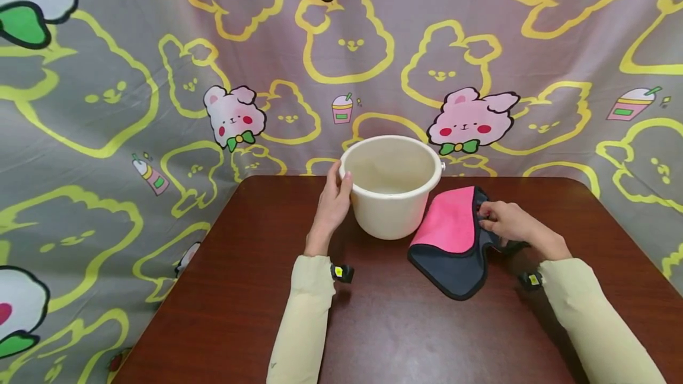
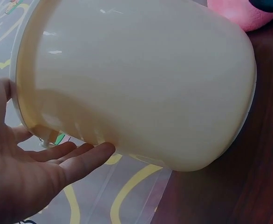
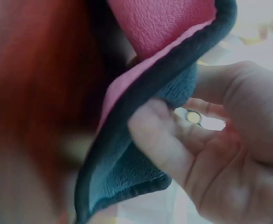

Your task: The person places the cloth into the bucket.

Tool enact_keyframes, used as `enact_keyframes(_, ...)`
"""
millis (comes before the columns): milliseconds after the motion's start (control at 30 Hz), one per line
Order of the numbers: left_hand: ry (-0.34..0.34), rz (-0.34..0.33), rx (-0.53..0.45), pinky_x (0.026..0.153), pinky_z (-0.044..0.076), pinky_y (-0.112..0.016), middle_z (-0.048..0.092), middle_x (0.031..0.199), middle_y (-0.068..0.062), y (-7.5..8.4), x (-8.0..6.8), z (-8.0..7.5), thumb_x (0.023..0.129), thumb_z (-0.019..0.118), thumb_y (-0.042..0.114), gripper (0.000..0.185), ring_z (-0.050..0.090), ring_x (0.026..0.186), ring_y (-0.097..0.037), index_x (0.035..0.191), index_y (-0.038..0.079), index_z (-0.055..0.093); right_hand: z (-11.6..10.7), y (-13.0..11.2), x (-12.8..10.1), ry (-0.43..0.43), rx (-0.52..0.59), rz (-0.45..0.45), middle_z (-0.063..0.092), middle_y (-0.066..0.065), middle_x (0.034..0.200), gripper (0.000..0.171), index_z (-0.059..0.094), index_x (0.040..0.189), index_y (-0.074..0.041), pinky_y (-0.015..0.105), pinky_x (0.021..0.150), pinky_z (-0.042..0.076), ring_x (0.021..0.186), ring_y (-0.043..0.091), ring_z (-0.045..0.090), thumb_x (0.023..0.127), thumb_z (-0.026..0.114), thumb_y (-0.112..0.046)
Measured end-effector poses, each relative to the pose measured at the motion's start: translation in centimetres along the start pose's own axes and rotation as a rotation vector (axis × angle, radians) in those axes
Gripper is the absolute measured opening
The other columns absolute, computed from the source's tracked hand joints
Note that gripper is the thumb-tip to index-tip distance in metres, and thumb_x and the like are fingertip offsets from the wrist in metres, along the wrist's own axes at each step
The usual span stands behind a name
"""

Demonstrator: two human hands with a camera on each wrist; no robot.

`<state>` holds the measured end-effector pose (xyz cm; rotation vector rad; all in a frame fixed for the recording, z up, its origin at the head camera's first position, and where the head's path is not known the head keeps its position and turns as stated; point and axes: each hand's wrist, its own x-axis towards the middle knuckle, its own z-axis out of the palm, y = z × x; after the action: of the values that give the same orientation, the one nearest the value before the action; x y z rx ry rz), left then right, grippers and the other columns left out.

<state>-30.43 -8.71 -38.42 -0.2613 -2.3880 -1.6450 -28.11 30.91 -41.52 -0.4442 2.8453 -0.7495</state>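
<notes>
On the table's (image 1: 373,325) left side, our left hand (image 1: 333,203) lies flat-fingered against the wall of the cream bucket (image 1: 392,185), steadying it, nothing gripped. To its right, our right hand (image 1: 504,221) pinches the edge of the pink-and-grey cloth (image 1: 450,236) lying just beside the bucket. We judge this the pickup step; next likely needs a clean lift over the rim.

Makeshift home-style recording corner rather than a real kitchen or workshop, grey cartoon-bunny sheet (image 1: 160,76) draped as a backdrop across the whole rear, glossy dark wooden table (image 1: 373,325) pushed up to it, household cream plastic bucket (image 1: 393,194), pink-and-grey cleaning cloth (image 1: 450,236)
</notes>
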Motion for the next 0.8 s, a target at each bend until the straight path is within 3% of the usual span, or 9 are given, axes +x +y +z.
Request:
enact_keyframes(267, -0.014, -0.007, -0.015, 0.102, 0.049, -0.045, 0.045, 0.152, -0.005, 0.2, -0.2, -0.2, 0.102, 0.044, 0.05, 0.059, 0.052, 0.132, -0.022, 0.154, 0.029, 0.028, -2.0, -1.1, -1.1, 0.212, 0.022, 0.003, 0.065, 0.017, 0.087, 0.02, 0.054, 0.107, 0.0, 0.029, 0.054, 0.053, 0.057, 0.017, 0.061, 0.095, 0.063, -0.013)
enact_keyframes(433, -0.011, -0.01, -0.014, 0.106, 0.045, -0.044, 0.045, 0.152, -0.005, 0.2, -0.2, -0.2, 0.101, 0.044, 0.053, 0.061, 0.05, 0.134, -0.021, 0.154, 0.029, 0.028, -2.8, -2.2, -1.7, 0.435, -0.005, -0.036, 0.065, 0.025, 0.099, 0.021, 0.056, 0.108, -0.001, 0.032, 0.058, 0.053, 0.078, 0.038, 0.069, 0.096, 0.063, -0.016)
enact_keyframes(533, -0.009, -0.007, -0.019, 0.105, 0.046, -0.043, 0.046, 0.151, -0.005, 0.2, -0.2, -0.3, 0.101, 0.044, 0.053, 0.061, 0.051, 0.133, -0.021, 0.154, 0.029, 0.027, -3.0, -2.8, -2.0, 0.579, 0.0, -0.065, 0.065, 0.027, 0.101, 0.021, 0.056, 0.109, 0.0, 0.02, 0.061, 0.05, 0.088, 0.045, 0.068, 0.095, 0.064, -0.013)
enact_keyframes(633, -0.015, -0.006, -0.03, 0.101, 0.049, -0.044, 0.047, 0.15, -0.006, 0.3, -0.2, -0.3, 0.101, 0.044, 0.053, 0.061, 0.052, 0.131, -0.021, 0.154, 0.03, 0.027, -3.1, -3.5, -2.3, 0.71, 0.04, -0.088, 0.064, 0.026, 0.099, 0.022, 0.058, 0.11, 0.002, 0.004, 0.062, 0.041, 0.079, 0.019, 0.07, 0.093, 0.065, -0.01)
enact_keyframes(733, -0.022, -0.009, -0.032, 0.102, 0.049, -0.045, 0.047, 0.15, -0.007, 0.3, -0.2, -0.3, 0.101, 0.044, 0.053, 0.061, 0.052, 0.132, -0.021, 0.154, 0.03, 0.027, -3.1, -4.0, -2.5, 0.832, 0.103, -0.117, 0.064, 0.023, 0.094, 0.021, 0.059, 0.109, 0.004, -0.003, 0.063, 0.034, 0.073, -0.014, 0.055, 0.092, 0.065, -0.007)
enact_keyframes(800, -0.027, -0.011, -0.034, 0.103, 0.048, -0.045, 0.046, 0.15, -0.007, 0.3, -0.3, -0.3, 0.101, 0.044, 0.052, 0.061, 0.051, 0.132, -0.021, 0.154, 0.029, 0.027, -3.1, -4.3, -2.7, 0.905, 0.149, -0.144, 0.063, 0.016, 0.09, 0.021, 0.059, 0.108, 0.006, -0.003, 0.063, 0.035, 0.071, -0.025, 0.045, 0.091, 0.065, -0.005)
